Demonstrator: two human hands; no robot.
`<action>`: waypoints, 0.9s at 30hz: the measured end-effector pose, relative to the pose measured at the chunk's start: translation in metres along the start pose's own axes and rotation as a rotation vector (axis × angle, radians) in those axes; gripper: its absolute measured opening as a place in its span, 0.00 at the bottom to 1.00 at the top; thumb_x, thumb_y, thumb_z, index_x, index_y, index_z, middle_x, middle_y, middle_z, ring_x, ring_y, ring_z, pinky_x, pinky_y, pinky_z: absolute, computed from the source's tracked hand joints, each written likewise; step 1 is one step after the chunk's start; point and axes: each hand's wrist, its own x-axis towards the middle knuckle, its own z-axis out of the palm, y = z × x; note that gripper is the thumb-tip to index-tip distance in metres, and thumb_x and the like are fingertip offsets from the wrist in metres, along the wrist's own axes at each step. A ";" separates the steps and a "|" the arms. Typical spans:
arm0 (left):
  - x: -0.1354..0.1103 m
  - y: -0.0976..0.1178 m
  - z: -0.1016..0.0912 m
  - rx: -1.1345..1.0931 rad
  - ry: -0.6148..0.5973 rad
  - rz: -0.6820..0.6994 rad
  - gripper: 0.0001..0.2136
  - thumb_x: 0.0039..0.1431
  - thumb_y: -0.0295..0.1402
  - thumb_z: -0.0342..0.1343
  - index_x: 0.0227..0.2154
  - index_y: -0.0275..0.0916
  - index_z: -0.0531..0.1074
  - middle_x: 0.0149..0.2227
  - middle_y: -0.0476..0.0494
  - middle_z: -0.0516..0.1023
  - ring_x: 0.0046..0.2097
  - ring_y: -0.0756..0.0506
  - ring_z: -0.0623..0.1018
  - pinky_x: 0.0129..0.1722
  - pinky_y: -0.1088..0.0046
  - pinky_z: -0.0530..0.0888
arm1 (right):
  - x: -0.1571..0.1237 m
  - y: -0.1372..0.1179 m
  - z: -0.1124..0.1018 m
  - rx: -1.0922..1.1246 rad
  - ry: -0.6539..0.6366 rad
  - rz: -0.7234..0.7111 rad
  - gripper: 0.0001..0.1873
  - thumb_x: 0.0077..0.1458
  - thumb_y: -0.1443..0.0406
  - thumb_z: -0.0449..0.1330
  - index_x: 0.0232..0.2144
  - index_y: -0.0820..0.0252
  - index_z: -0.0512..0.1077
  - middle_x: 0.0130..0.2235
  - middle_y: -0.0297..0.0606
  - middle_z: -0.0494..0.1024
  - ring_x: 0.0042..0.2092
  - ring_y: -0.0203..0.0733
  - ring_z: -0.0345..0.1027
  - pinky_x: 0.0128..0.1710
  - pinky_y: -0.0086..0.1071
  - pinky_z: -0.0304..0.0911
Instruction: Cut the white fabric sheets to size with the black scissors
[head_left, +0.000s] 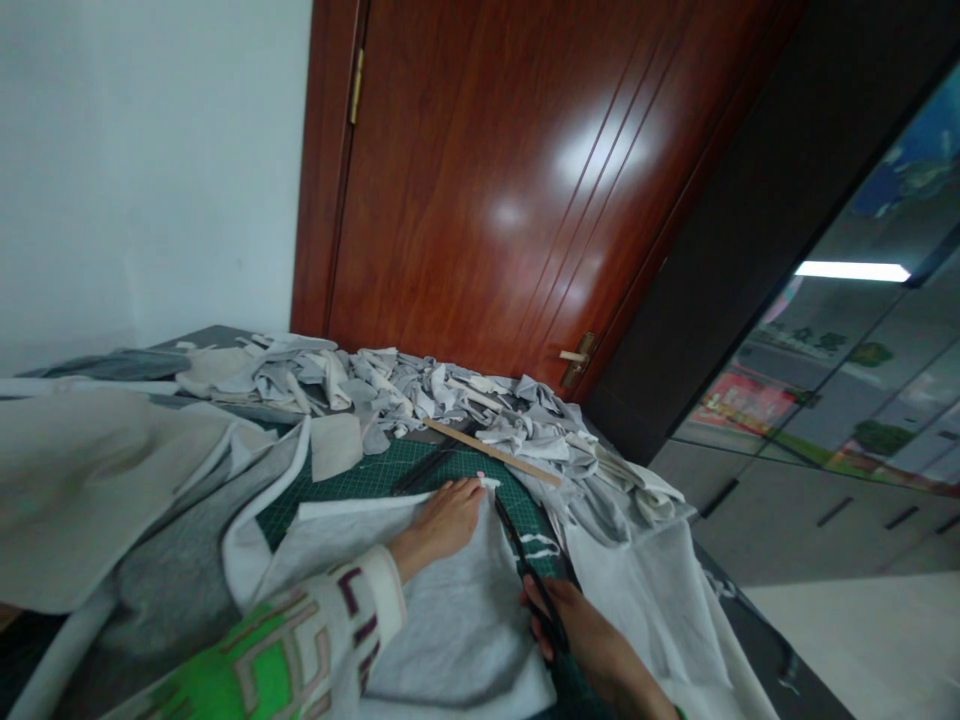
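A light grey piece of fabric (457, 620) with a whitish top edge lies in front of me on a green cutting mat (382, 465). My left hand (446, 520) rests on its upper edge, with the fingers together and the fingertips closed at the corner; the thumb is hidden. Closed around the black handles of a pair of scissors (516, 535) is my right hand (574, 630). The scissor blades point away from me along the right edge of the fabric, near the left fingertips. Thin white strips (541, 546) lie just right of the blades.
Behind the mat spreads a heap of grey and white fabric scraps (420, 385). A wooden ruler (491, 452) lies across the mat's far side, over a dark long object. Larger cloths lie at left (172, 530) and right (652, 580). A wooden door (480, 200) stands behind the table.
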 end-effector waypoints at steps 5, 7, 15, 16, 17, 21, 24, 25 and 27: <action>-0.004 0.003 0.001 0.033 -0.015 -0.044 0.19 0.67 0.27 0.45 0.59 0.38 0.66 0.64 0.36 0.65 0.65 0.40 0.64 0.63 0.59 0.60 | 0.003 0.005 0.003 0.000 0.046 -0.013 0.33 0.44 0.35 0.57 0.28 0.59 0.70 0.19 0.28 0.67 0.19 0.32 0.58 0.22 0.29 0.53; -0.005 0.005 0.000 0.047 -0.021 -0.094 0.20 0.67 0.29 0.44 0.60 0.38 0.65 0.65 0.35 0.64 0.65 0.39 0.62 0.65 0.57 0.57 | 0.007 0.009 0.003 0.005 0.055 -0.015 0.32 0.43 0.35 0.58 0.27 0.58 0.69 0.19 0.28 0.66 0.19 0.31 0.57 0.21 0.29 0.52; -0.004 0.002 -0.003 0.070 -0.055 -0.217 0.24 0.64 0.37 0.49 0.63 0.40 0.61 0.66 0.37 0.61 0.67 0.35 0.59 0.64 0.48 0.54 | 0.020 0.014 0.005 0.011 0.039 -0.018 0.39 0.33 0.30 0.57 0.25 0.59 0.69 0.17 0.28 0.65 0.16 0.29 0.54 0.18 0.27 0.47; -0.004 0.002 -0.004 0.069 -0.066 -0.218 0.24 0.65 0.38 0.50 0.63 0.39 0.60 0.67 0.36 0.60 0.67 0.35 0.59 0.64 0.47 0.54 | 0.019 0.014 0.005 0.018 0.033 -0.024 0.39 0.34 0.30 0.57 0.25 0.59 0.69 0.17 0.28 0.66 0.16 0.29 0.55 0.19 0.27 0.47; -0.004 0.001 -0.006 0.068 -0.078 -0.214 0.25 0.66 0.39 0.51 0.63 0.38 0.60 0.67 0.36 0.60 0.67 0.35 0.59 0.64 0.45 0.54 | 0.018 0.013 0.005 0.029 0.023 -0.036 0.38 0.35 0.31 0.57 0.25 0.60 0.69 0.17 0.29 0.66 0.17 0.30 0.55 0.19 0.27 0.48; -0.002 0.000 -0.012 0.079 -0.107 -0.176 0.24 0.66 0.43 0.53 0.61 0.39 0.62 0.66 0.36 0.61 0.66 0.34 0.60 0.64 0.42 0.51 | 0.013 0.009 0.003 0.034 -0.013 -0.066 0.34 0.40 0.34 0.59 0.25 0.60 0.71 0.18 0.30 0.66 0.18 0.31 0.57 0.21 0.29 0.50; 0.004 0.003 -0.016 0.097 -0.106 -0.144 0.22 0.65 0.41 0.56 0.58 0.39 0.65 0.64 0.37 0.64 0.64 0.33 0.62 0.62 0.41 0.54 | 0.010 0.004 0.003 0.023 -0.010 -0.057 0.36 0.39 0.33 0.59 0.25 0.60 0.71 0.19 0.31 0.67 0.19 0.32 0.57 0.22 0.29 0.51; 0.007 0.005 -0.017 0.102 -0.102 -0.136 0.20 0.64 0.40 0.57 0.57 0.39 0.67 0.63 0.38 0.65 0.63 0.34 0.64 0.61 0.42 0.57 | 0.010 0.002 0.004 0.017 -0.005 -0.055 0.37 0.37 0.32 0.59 0.25 0.60 0.71 0.19 0.31 0.68 0.19 0.32 0.57 0.22 0.29 0.51; 0.013 0.009 -0.016 0.107 -0.086 -0.122 0.18 0.64 0.38 0.58 0.55 0.39 0.68 0.61 0.38 0.66 0.61 0.35 0.67 0.59 0.44 0.63 | 0.008 -0.002 0.005 -0.012 -0.006 -0.051 0.40 0.33 0.30 0.58 0.25 0.60 0.70 0.19 0.30 0.67 0.19 0.31 0.57 0.22 0.29 0.51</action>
